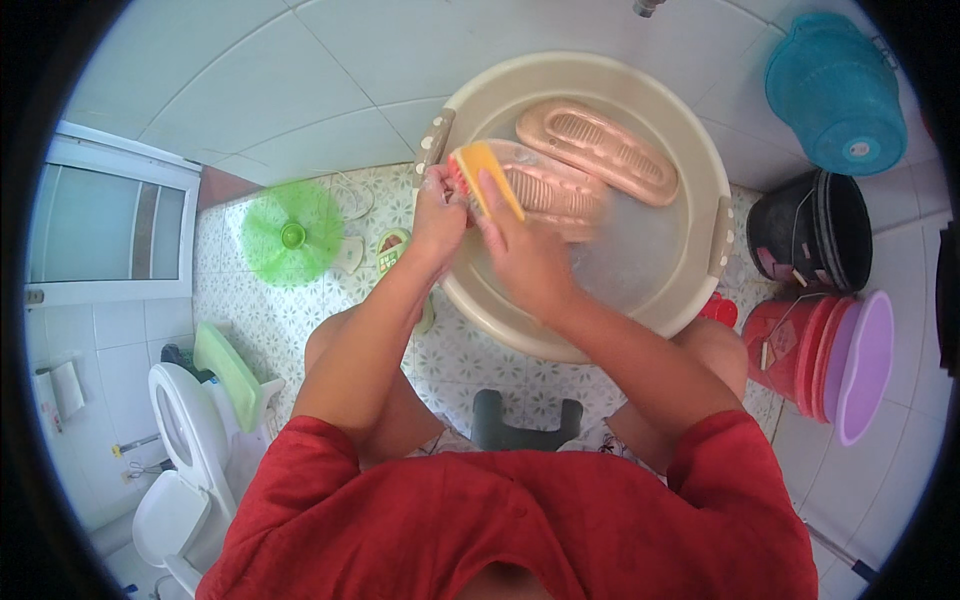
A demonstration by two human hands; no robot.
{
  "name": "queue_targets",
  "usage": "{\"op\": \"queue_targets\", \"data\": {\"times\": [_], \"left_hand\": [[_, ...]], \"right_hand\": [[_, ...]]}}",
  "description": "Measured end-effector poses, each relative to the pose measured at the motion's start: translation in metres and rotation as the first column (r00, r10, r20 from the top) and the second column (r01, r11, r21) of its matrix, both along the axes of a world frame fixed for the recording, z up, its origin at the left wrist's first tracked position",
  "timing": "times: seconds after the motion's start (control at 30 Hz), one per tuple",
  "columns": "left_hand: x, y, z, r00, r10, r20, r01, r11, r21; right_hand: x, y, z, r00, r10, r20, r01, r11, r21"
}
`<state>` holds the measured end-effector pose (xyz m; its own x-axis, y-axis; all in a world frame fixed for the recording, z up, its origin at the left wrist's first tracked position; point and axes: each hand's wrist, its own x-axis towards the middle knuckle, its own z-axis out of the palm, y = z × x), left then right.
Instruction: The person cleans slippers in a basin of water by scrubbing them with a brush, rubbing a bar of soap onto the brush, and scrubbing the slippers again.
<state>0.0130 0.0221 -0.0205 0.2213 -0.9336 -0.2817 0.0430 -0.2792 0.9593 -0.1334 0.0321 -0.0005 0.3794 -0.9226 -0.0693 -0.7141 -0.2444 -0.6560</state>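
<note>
My right hand (518, 250) is closed around a yellow scrub brush (493, 178) with red bristles. Its bristle side faces my left hand (440, 215), whose fingers are closed at the near left end of a pink slipper (555, 197). That slipper lies sole up and tilted over the large beige basin (572, 342), its ridged underside partly blurred. A second pink slipper (598, 150) rests sole up beyond it, in the basin's cloudy water (630, 255). The brush and fingers hide the held slipper's left end.
At the right are a teal bucket (840, 100), a black bucket (815, 230), and red buckets (785, 345) with a purple basin (865, 370). A green round plastic thing (290, 235) is on the left floor, near a toilet (185, 400). A dark green stool (525, 425) is between my legs.
</note>
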Motion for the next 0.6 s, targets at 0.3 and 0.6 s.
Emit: {"op": "queue_targets", "data": {"times": [0.3,0.6], "left_hand": [[0.008,-0.011,0.015,0.994,-0.109,-0.022,0.111,0.981,0.16],[-0.006,0.004,0.024,0.924,-0.374,0.082,0.334,0.892,0.305]], "right_hand": [[-0.05,-0.04,-0.01,0.896,-0.256,0.362,0.277,0.961,-0.008],[-0.087,-0.022,0.007,0.837,-0.369,0.404,0.324,0.929,0.177]]}}
